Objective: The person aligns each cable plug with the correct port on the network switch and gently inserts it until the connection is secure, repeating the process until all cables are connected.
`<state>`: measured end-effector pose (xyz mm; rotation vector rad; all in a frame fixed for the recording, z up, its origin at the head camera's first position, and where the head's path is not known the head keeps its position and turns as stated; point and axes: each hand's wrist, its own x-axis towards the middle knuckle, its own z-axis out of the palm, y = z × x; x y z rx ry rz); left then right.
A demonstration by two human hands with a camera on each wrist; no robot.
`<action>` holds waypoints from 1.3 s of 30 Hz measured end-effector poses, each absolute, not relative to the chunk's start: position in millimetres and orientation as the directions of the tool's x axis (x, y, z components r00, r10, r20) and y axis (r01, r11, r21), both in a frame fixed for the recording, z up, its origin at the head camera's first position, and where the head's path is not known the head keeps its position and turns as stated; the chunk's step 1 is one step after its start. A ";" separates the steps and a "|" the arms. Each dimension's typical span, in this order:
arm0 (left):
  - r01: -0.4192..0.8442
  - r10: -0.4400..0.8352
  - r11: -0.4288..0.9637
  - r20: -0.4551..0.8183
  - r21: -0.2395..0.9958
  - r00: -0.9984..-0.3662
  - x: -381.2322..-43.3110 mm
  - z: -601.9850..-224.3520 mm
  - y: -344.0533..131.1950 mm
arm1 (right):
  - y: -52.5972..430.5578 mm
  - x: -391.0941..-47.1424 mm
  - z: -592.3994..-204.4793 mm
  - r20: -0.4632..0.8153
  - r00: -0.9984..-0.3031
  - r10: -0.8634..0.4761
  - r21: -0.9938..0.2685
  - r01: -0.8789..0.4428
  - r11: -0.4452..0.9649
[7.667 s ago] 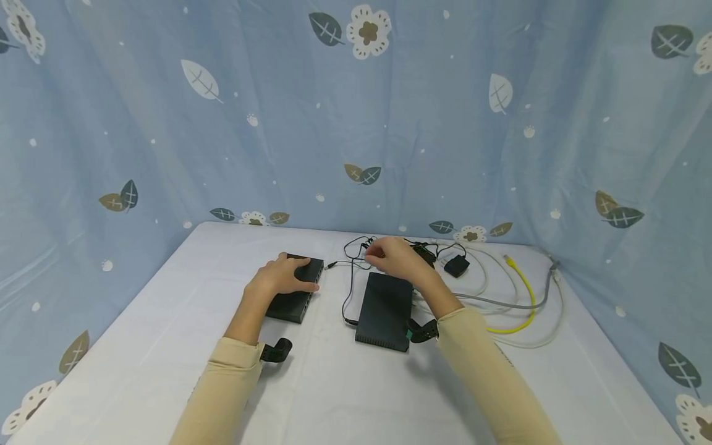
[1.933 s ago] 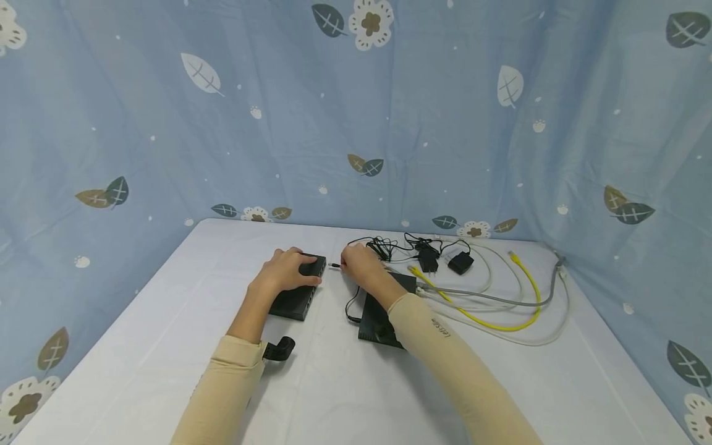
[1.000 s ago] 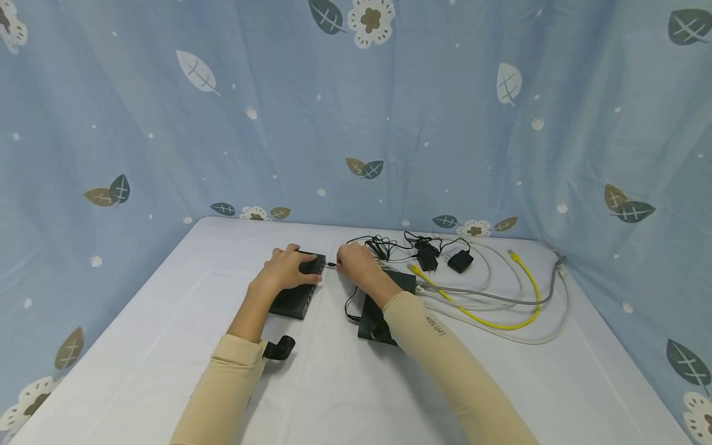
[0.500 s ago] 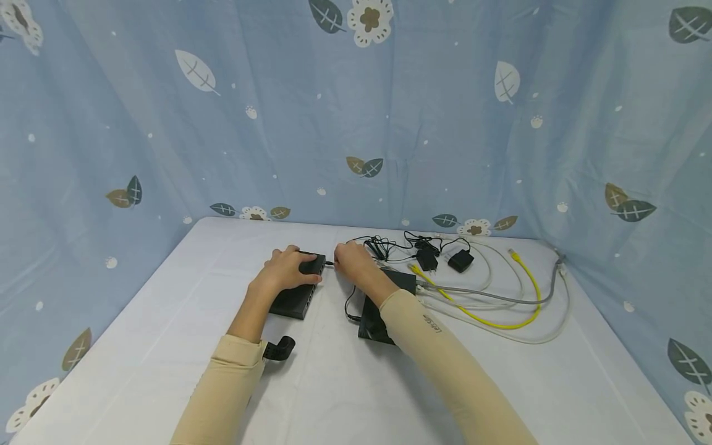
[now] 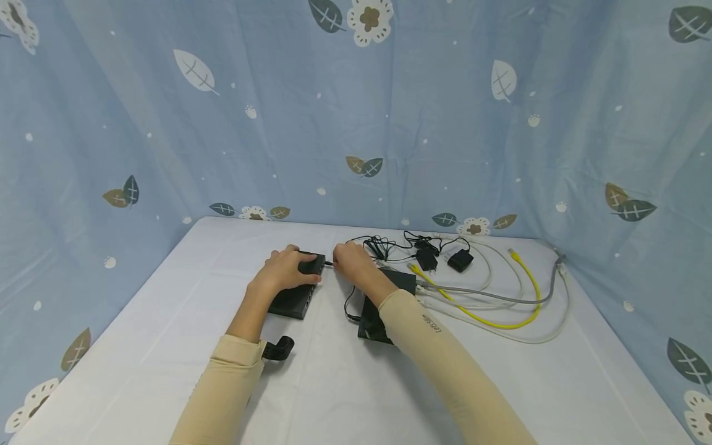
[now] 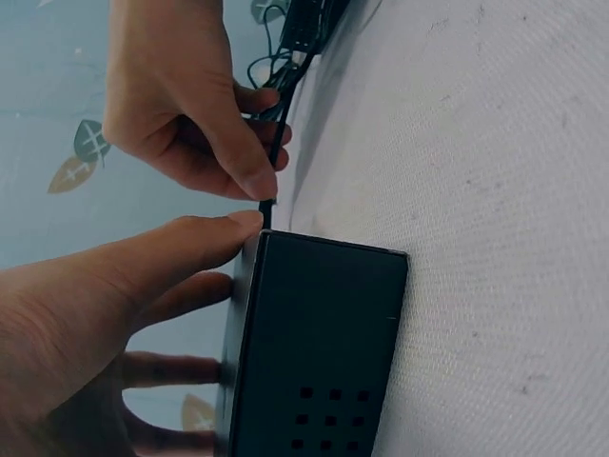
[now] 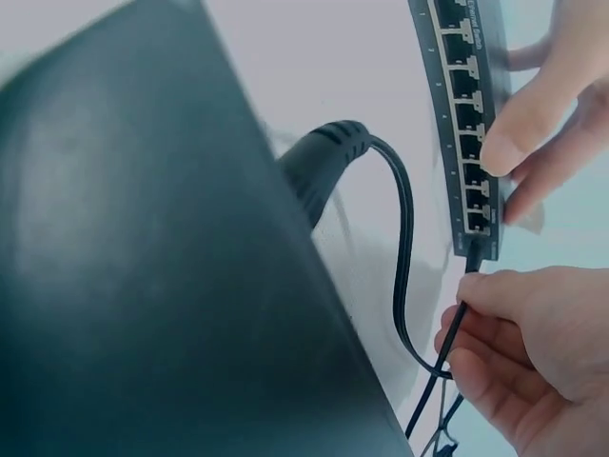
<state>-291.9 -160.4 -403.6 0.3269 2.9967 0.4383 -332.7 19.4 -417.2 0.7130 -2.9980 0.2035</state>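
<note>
My left hand [image 5: 280, 272] rests over a black Ethernet switch [image 5: 289, 304] on the left, its fingers spread and straight on the top and the thumb at the port edge. In the right wrist view, the switch's row of ports [image 7: 473, 143] faces the camera. My right hand [image 5: 351, 261] pinches a thin black power cable just behind its plug [image 7: 475, 253]. The plug meets the switch's end, past the last port. Below the right wrist lies a second, larger black box [image 5: 399, 282], partly hidden by the sleeve; a black cord [image 7: 404, 248] leaves its side.
Behind the larger box lie tangled black cords [image 5: 381, 247] and two black power adapters [image 5: 426, 258] [image 5: 460, 260]. Grey, white and yellow network cables [image 5: 531, 316] loop across the right of the white table [image 5: 334, 395]. A blue patterned curtain [image 5: 278, 111] hangs behind.
My right hand has come left and down from above the cords, taken the power cable, and brought its plug up to the switch. The left hand stays in place.
</note>
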 end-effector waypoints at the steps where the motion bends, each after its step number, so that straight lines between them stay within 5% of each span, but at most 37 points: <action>1: 0.195 0.223 0.937 -0.064 0.291 -0.973 -291.6 -403.9 -160.4 | 19.2 -332.5 -417.3 0.082 -0.891 -0.447 -0.114 -0.454 0.884; 39: 0.176 0.197 0.950 -0.056 0.259 -0.979 -287.7 -402.2 -148.5 | 19.8 -330.8 -415.7 0.078 -0.892 -0.445 -0.137 -0.451 0.882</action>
